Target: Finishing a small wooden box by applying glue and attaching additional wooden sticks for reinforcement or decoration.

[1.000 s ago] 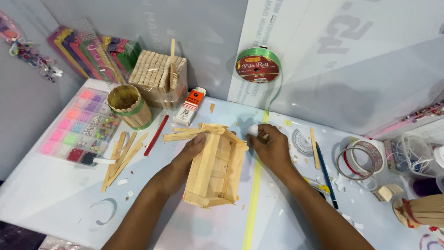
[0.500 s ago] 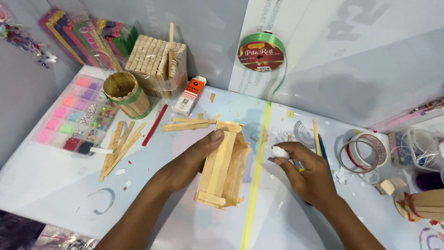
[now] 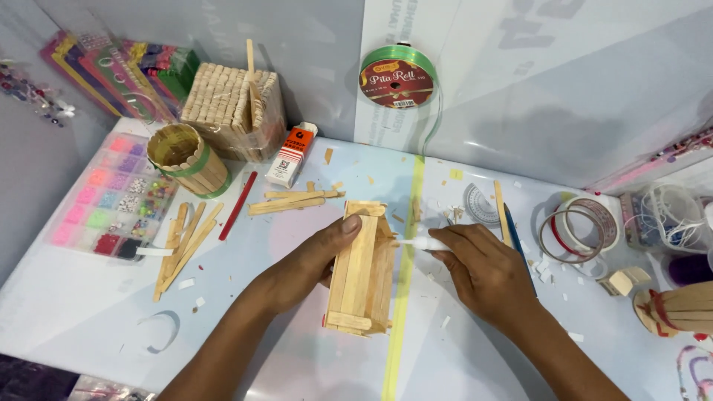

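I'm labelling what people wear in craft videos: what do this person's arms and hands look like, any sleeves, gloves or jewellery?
Both forearms are bare as far as the frame shows, with no sleeve in view. The left hand and right hand wear no gloves, and no ring, watch or bracelet shows on them. Fingernails look short and unpainted.

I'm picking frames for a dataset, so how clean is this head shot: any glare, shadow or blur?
Head view: mostly sharp; the stick house and both hands, left and right, show crisp edges. Soft glare spreads over the glossy table and the back wall, which also carries a dim shadow. Edges bend slightly, suggesting a wide lens. The white tube tip is small but legible.
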